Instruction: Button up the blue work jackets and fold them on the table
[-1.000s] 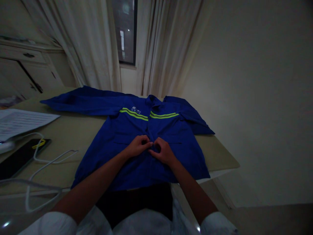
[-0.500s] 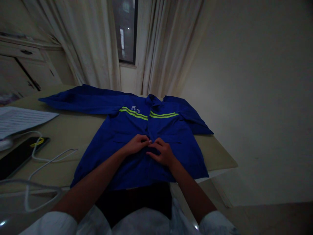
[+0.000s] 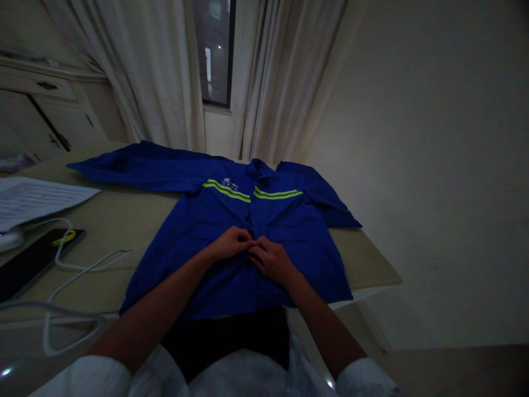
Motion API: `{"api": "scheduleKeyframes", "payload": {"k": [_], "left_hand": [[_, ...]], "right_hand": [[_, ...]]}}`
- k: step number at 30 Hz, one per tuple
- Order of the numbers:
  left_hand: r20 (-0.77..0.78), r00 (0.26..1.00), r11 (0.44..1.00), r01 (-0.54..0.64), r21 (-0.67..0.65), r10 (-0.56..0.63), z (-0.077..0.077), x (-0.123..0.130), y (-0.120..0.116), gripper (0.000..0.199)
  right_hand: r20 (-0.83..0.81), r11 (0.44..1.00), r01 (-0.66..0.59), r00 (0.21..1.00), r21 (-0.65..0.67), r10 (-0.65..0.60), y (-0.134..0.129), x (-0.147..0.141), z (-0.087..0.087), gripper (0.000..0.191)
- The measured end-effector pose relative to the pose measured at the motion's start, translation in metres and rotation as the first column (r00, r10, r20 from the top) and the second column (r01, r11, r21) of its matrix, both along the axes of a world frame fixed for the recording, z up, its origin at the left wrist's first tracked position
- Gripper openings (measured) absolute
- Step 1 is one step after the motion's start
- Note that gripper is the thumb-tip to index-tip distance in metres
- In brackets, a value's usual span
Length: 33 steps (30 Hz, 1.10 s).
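A blue work jacket [image 3: 289, 220] with yellow-green stripes across the chest lies spread face up, its collar away from me. Its left-hand sleeve stretches out flat and the other folds down at the right. At the middle of the front opening, my left hand [image 3: 232, 242] pinches the jacket's edge between thumb and fingers. Right beside it, fingertips meeting, my right hand [image 3: 273, 259] is closed on the same front edge. Whatever small fastening may lie between the fingertips is hidden.
The jacket rests on a beige-topped table [image 3: 136, 220]. Toward the left are a printed sheet [image 3: 45, 198], a dark phone [image 3: 37, 262] and a white cable [image 3: 88, 270]. Curtains [image 3: 161, 71] hang by a window behind, and a wall [image 3: 433, 165] stands at the right.
My right hand's fingers have drawn together and closed in against the left fingertips at the front edge. The left hand has barely moved, and the jacket lies the same.
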<state>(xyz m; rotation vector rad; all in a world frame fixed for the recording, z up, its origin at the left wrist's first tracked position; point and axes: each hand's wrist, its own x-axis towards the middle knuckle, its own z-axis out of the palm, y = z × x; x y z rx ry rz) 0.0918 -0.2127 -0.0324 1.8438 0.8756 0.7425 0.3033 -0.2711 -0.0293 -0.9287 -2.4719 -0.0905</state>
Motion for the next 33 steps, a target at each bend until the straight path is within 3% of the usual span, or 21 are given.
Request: {"api": "scheduleKeyframes", "payload": {"k": [6,13,16,18,21,23,25,29,31,33], "left_hand": [[-0.046,0.999,0.999,-0.004,0.045,0.006,-0.003,0.002,-0.004,0.036],[-0.071,0.991,0.987,-0.108,0.118,0.117,0.005,0.013,-0.011,0.039],[-0.111,0.978,0.964,-0.148,0.221,0.176,0.010,0.013,-0.011,0.042],[-0.183,0.957,0.930,-0.153,0.334,0.224,0.014,0.005,-0.015,0.045],[-0.361,0.852,0.851,-0.168,0.498,0.380,0.014,-0.019,-0.033,0.042],[-0.472,0.706,0.790,-0.203,0.578,0.527,0.010,-0.040,-0.050,0.048],[-0.571,0.566,0.779,-0.232,0.582,0.595,0.003,-0.057,-0.066,0.062],[-0.716,0.426,0.832,-0.242,0.499,0.553,-0.004,-0.063,-0.089,0.072],[-0.738,0.387,0.834,-0.257,0.489,0.552,-0.005,-0.055,-0.097,0.073],[-0.750,0.362,0.833,-0.268,0.484,0.553,-0.006,-0.047,-0.104,0.074]], "right_hand": [[0.008,0.988,-0.084,0.996,0.130,0.083,0.003,-0.005,-0.004,0.023],[0.014,0.966,-0.209,0.978,0.155,0.209,0.002,-0.013,-0.007,0.027],[-0.065,0.982,-0.163,0.983,0.096,0.170,0.001,-0.011,-0.001,0.026],[-0.121,0.995,-0.100,0.988,-0.025,0.096,-0.003,-0.006,0.010,0.026],[-0.117,0.964,0.010,0.992,-0.266,-0.043,-0.025,0.005,0.028,0.057],[-0.062,0.922,0.050,0.995,-0.383,-0.080,-0.048,0.014,0.033,0.093],[0.009,0.901,0.064,0.998,-0.429,-0.067,-0.072,0.021,0.031,0.114],[0.073,0.892,0.056,0.997,-0.448,-0.025,-0.098,0.039,0.019,0.094],[-0.021,0.880,0.036,0.998,-0.474,-0.052,-0.103,0.050,0.019,0.080],[-0.195,0.869,0.058,0.965,-0.492,-0.175,-0.107,0.060,0.025,0.063]]}}
